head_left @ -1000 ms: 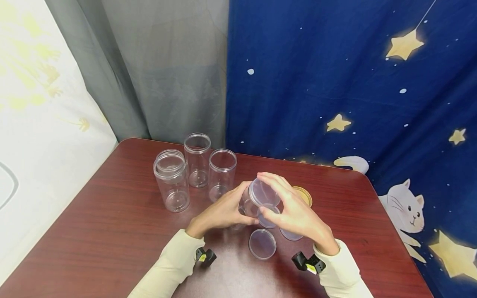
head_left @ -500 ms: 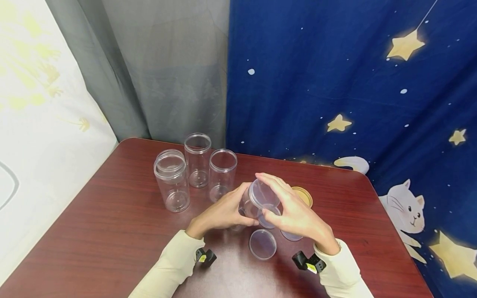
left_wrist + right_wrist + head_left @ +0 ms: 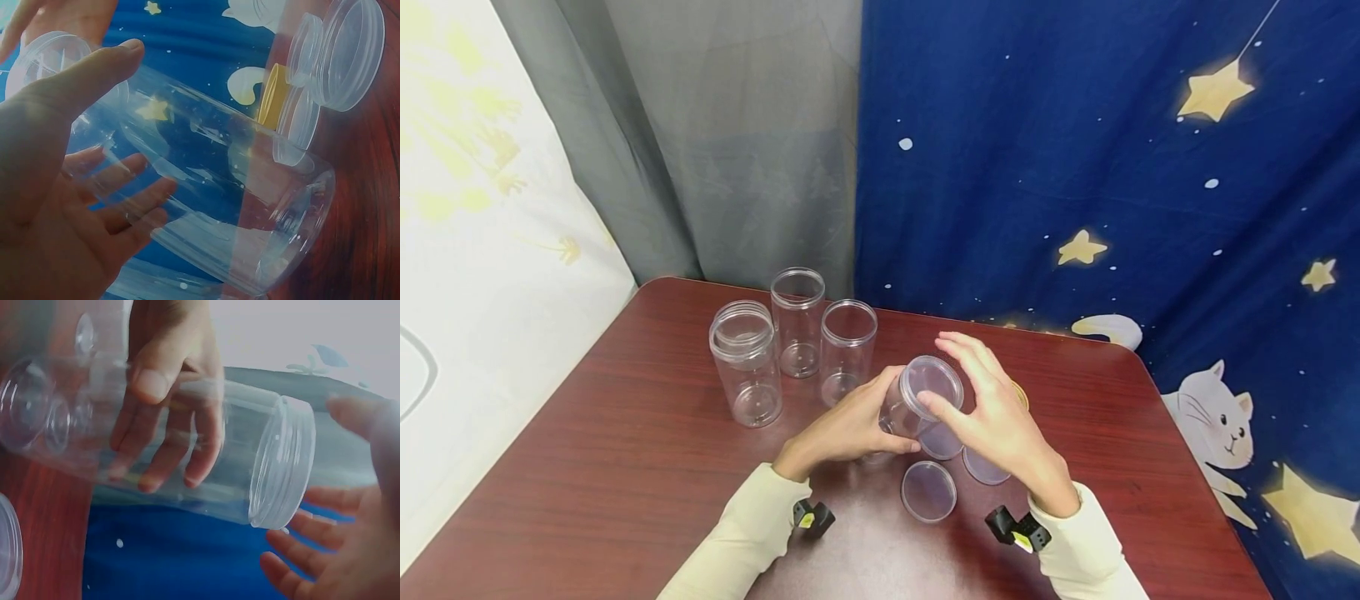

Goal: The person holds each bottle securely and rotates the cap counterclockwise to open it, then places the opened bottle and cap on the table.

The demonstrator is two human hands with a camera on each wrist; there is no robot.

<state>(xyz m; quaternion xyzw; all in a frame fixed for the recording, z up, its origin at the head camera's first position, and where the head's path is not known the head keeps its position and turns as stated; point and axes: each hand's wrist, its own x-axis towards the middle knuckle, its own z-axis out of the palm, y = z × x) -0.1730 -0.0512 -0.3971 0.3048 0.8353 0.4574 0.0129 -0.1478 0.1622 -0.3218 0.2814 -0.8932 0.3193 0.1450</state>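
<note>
A clear plastic jar (image 3: pixel 237 456) is tilted, with its lidded end up toward the right hand. My left hand (image 3: pixel 850 425) grips its side, thumb on one side and fingers round the other. On its mouth sits a translucent lid (image 3: pixel 284 462). My right hand (image 3: pixel 992 421) is beside that lid with fingers spread and extended; in the head view its thumb overlaps the lid, and whether it touches I cannot tell. Loose translucent lids (image 3: pixel 928 492) lie on the table below the jar. A gold lid (image 3: pixel 273 97) is partly hidden behind the right hand in the head view.
Several clear jars stand at the back left of the brown table (image 3: pixel 625 467): a front jar (image 3: pixel 748 375) with another rim showing at its top, a rear jar (image 3: pixel 798 325) and a right jar (image 3: pixel 848 350). Curtains (image 3: pixel 1000 167) hang behind the table's far edge.
The right hand had its fingers round the lid; now its fingers have spread and lifted off to the right. My left hand and the jar stay nearly in place.
</note>
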